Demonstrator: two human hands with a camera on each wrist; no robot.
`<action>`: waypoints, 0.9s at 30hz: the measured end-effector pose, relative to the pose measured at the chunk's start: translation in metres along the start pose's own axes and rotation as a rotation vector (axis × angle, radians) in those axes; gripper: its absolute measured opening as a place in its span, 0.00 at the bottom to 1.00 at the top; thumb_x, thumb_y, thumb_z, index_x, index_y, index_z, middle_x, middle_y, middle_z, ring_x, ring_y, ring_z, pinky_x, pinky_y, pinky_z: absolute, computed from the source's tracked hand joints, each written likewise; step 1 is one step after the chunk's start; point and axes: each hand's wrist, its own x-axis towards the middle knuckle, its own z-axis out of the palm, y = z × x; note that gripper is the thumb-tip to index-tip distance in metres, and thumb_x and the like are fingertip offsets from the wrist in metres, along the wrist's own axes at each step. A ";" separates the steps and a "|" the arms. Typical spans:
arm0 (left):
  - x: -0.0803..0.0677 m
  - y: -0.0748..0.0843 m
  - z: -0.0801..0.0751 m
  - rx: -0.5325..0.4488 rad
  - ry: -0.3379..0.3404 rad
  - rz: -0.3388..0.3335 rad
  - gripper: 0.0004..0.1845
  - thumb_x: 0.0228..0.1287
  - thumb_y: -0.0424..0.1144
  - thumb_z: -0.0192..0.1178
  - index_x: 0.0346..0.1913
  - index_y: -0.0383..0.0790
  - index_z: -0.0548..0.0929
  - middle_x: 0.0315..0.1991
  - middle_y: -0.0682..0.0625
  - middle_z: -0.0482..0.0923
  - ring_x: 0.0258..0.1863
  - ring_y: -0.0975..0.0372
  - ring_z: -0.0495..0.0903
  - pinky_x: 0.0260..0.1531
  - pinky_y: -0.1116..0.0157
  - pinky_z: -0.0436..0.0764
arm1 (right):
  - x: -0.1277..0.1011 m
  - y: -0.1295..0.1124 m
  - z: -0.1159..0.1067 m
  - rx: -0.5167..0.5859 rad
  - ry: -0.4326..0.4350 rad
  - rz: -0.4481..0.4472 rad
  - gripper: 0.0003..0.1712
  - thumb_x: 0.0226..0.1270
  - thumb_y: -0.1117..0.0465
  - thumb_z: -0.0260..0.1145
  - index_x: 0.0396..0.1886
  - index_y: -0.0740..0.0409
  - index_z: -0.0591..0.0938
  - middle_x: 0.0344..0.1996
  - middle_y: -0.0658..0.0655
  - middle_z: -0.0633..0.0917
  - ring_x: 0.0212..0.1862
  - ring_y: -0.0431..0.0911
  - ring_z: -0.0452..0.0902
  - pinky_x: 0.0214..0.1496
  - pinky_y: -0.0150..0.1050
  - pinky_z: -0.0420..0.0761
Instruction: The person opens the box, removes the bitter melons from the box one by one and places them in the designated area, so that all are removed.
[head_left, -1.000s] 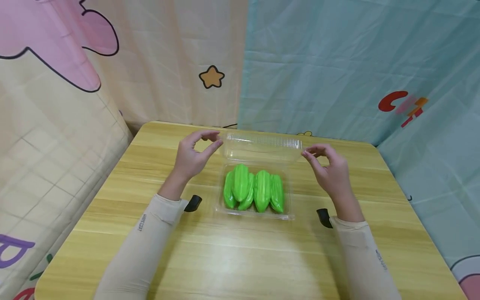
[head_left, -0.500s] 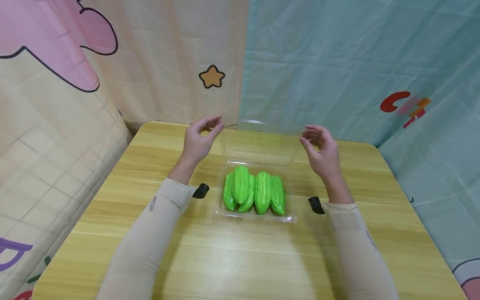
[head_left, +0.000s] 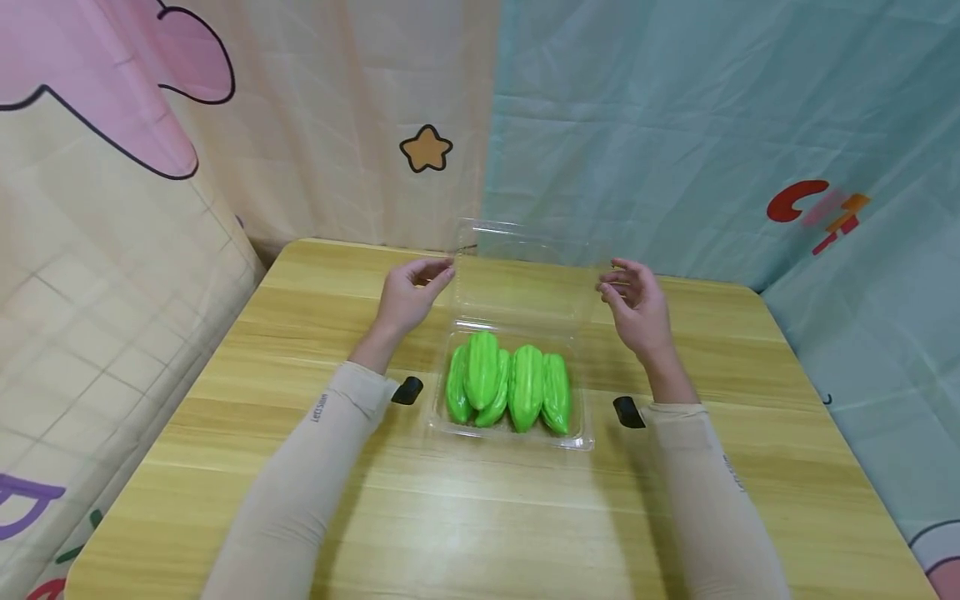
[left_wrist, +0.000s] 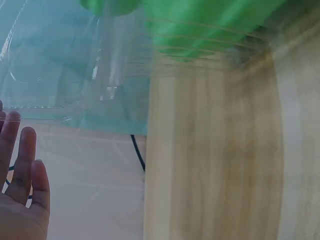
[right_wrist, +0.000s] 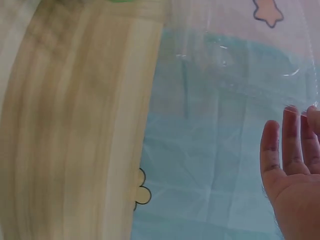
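In the head view a clear plastic clamshell box (head_left: 517, 442) stands mid-table with several green, ribbed star fruits (head_left: 527, 387) side by side in its base. Its see-through lid (head_left: 528, 283) is raised at the hinge along the far side. My left hand (head_left: 411, 293) pinches the lid's left edge between thumb and fingertips. At the opposite edge, my right hand (head_left: 637, 308) has thumb and fingertips on the lid. The right wrist view shows the thumb (right_wrist: 313, 119) at the lid's corner, other fingers extended. In the left wrist view straight fingers (left_wrist: 25, 150) reach the lid edge.
The wooden table (head_left: 480, 517) ends just behind the raised lid, where a printed curtain (head_left: 637, 125) hangs. Curtains also flank both sides. A black piece (head_left: 407, 390) sticks out from the left sleeve's cuff and another black piece (head_left: 628, 412) from the right.
The lid has swung at its hinge, its free edge rising in the head view. Both hands have moved inward with it, the right also upward. The base and star fruits have stayed put.
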 end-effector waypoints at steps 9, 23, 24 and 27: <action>0.000 -0.008 0.007 0.003 0.010 -0.079 0.18 0.71 0.42 0.64 0.59 0.38 0.84 0.47 0.47 0.84 0.45 0.57 0.80 0.48 0.61 0.79 | -0.004 0.008 0.008 0.021 -0.031 0.142 0.26 0.71 0.72 0.63 0.67 0.71 0.72 0.55 0.65 0.80 0.51 0.46 0.81 0.48 0.31 0.81; 0.013 -0.024 0.013 0.113 -0.041 -0.244 0.18 0.72 0.43 0.63 0.60 0.39 0.83 0.48 0.44 0.83 0.45 0.54 0.80 0.45 0.59 0.81 | 0.005 0.040 0.016 0.010 -0.056 0.316 0.25 0.72 0.71 0.63 0.68 0.69 0.74 0.61 0.69 0.78 0.57 0.57 0.79 0.53 0.39 0.83; 0.014 -0.025 0.014 0.121 -0.050 -0.256 0.19 0.72 0.43 0.63 0.61 0.39 0.83 0.48 0.44 0.83 0.45 0.54 0.80 0.45 0.59 0.81 | 0.005 0.042 0.017 0.009 -0.057 0.328 0.25 0.72 0.70 0.63 0.67 0.69 0.74 0.61 0.69 0.79 0.57 0.57 0.79 0.53 0.38 0.83; 0.014 -0.030 0.014 0.124 -0.067 -0.281 0.20 0.72 0.43 0.63 0.63 0.39 0.82 0.48 0.45 0.84 0.45 0.55 0.80 0.43 0.61 0.81 | 0.004 0.049 0.017 0.011 -0.061 0.366 0.24 0.73 0.68 0.63 0.67 0.69 0.75 0.61 0.69 0.79 0.55 0.52 0.80 0.50 0.33 0.83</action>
